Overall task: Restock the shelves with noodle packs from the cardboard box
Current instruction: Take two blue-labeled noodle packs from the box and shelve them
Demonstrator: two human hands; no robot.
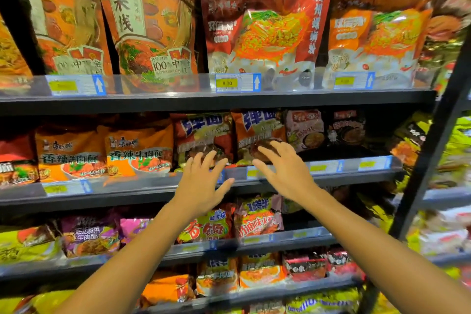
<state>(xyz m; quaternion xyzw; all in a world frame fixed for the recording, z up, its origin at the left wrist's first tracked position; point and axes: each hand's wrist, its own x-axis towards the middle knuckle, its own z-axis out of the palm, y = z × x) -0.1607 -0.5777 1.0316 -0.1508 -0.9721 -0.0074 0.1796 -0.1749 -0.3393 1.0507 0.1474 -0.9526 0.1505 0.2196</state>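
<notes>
Two red noodle packs with blue lettering stand side by side on the second shelf (331, 177): the left pack (204, 135) and the right pack (257, 130). My left hand (204, 181) is spread open just in front of the left pack, fingers apart, holding nothing. In front of the right pack my right hand (283, 168) is open too, its fingertips at or touching the pack's lower face. The cardboard box is out of view.
Orange beef noodle packs (139, 153) fill the same shelf to the left; a pink pack (304, 127) and a dark pack (346, 127) stand to the right with a gap in front. Large pouches (262, 35) line the shelf above. A black upright post (430, 150) rises at right.
</notes>
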